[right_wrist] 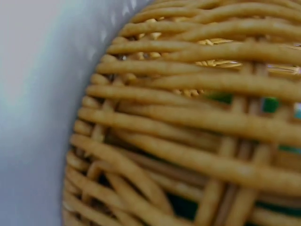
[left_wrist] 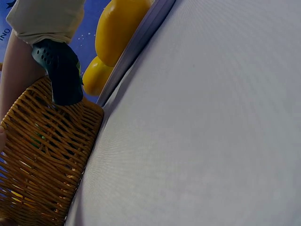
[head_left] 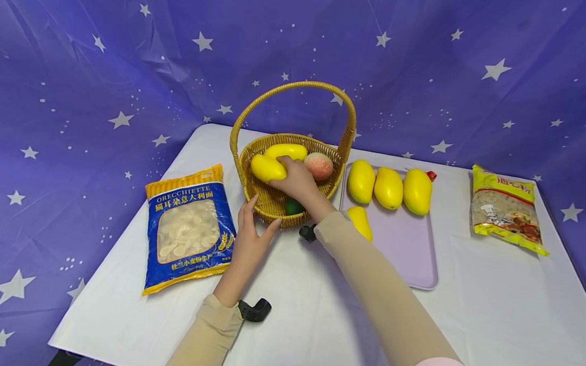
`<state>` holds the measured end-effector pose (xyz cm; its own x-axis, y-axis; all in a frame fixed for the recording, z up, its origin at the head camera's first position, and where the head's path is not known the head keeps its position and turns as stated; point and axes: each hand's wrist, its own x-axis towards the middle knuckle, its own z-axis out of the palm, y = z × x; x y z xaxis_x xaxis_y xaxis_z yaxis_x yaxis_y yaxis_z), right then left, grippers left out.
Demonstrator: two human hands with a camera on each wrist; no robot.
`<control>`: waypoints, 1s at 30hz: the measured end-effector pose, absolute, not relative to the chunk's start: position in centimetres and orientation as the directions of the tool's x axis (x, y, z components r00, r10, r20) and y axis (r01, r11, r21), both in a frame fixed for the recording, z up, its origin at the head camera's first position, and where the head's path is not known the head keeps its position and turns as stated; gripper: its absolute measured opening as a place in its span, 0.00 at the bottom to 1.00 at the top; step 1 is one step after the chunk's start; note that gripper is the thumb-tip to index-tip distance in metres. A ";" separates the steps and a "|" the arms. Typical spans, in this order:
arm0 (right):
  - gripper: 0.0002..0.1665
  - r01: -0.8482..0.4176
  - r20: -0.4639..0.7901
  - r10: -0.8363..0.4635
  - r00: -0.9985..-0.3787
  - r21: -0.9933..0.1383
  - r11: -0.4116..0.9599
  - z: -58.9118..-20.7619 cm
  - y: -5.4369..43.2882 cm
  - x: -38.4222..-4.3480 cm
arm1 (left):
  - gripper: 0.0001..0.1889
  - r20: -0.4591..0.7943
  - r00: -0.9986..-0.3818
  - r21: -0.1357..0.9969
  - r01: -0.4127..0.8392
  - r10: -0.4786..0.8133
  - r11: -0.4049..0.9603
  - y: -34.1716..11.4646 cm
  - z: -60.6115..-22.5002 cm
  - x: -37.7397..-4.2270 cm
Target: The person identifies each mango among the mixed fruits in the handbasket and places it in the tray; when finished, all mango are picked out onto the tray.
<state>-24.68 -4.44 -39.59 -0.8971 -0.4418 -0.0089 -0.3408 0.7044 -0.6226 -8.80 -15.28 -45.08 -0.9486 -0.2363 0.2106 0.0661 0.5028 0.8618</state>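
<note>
A wicker basket (head_left: 291, 220) with a tall arched handle stands on the white table. My right hand (head_left: 298, 180) reaches into it and grips a yellow mango (head_left: 266, 168). Behind that mango lies another yellow mango (head_left: 286, 150), and to its right a pinkish peach (head_left: 319, 166). Something dark green (head_left: 294, 207) sits low at the front inside, partly covered by the right arm. At the basket's front left, my left hand (head_left: 253, 230) touches the rim with fingers and thumb spread. The right wrist view holds mostly the woven wall (right_wrist: 188, 117) up close.
Right of the basket, a lilac tray (head_left: 402, 251) carries several mangoes (head_left: 388, 188), one partly behind the right sleeve. A small red object (head_left: 431, 176) shows at its far edge. A blue pasta bag (head_left: 189, 233) lies at left, a yellow food packet (head_left: 507, 212) at far right.
</note>
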 end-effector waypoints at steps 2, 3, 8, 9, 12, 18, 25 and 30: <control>0.43 -0.331 0.009 -0.425 -0.905 -0.642 0.692 -39.5 -4.0 -24.6 | 0.40 0.206 -0.950 0.862 0.062 -0.236 0.503 -15.2 -45.1 -8.8; 0.43 -0.326 0.015 -0.417 -0.909 -0.648 0.689 -39.5 -3.9 -24.6 | 0.40 0.204 -0.950 0.863 0.062 -0.234 0.502 -15.1 -45.1 -8.8; 0.44 -0.315 0.034 -0.394 -0.918 -0.666 0.676 -39.1 -2.7 -24.3 | 0.40 0.202 -0.951 0.860 0.058 -0.233 0.508 -15.0 -45.0 -8.8; 0.44 -0.316 0.040 -0.392 -0.919 -0.668 0.673 -39.0 -2.5 -24.1 | 0.40 0.203 -0.951 0.859 0.060 -0.232 0.508 -15.0 -45.0 -8.8; 0.45 -0.323 0.062 -0.388 -0.920 -0.680 0.658 -38.3 -1.7 -23.7 | 0.40 0.198 -0.952 0.859 0.053 -0.235 0.509 -15.0 -45.0 -8.8; 0.45 -0.337 0.111 -0.379 -0.919 -0.721 0.606 -36.9 0.4 -22.6 | 0.40 0.188 -0.956 0.861 0.050 -0.225 0.507 -14.9 -45.0 -8.7; 0.45 -0.290 0.121 -0.323 -0.939 -0.785 0.548 -34.9 4.0 -20.8 | 0.40 0.189 -0.954 0.861 0.048 -0.232 0.506 -14.9 -44.9 -8.7; 0.45 -0.255 0.130 -0.258 -0.957 -0.797 0.547 -33.9 7.0 -19.3 | 0.40 0.175 -0.957 0.865 0.037 -0.232 0.500 -15.0 -44.9 -8.7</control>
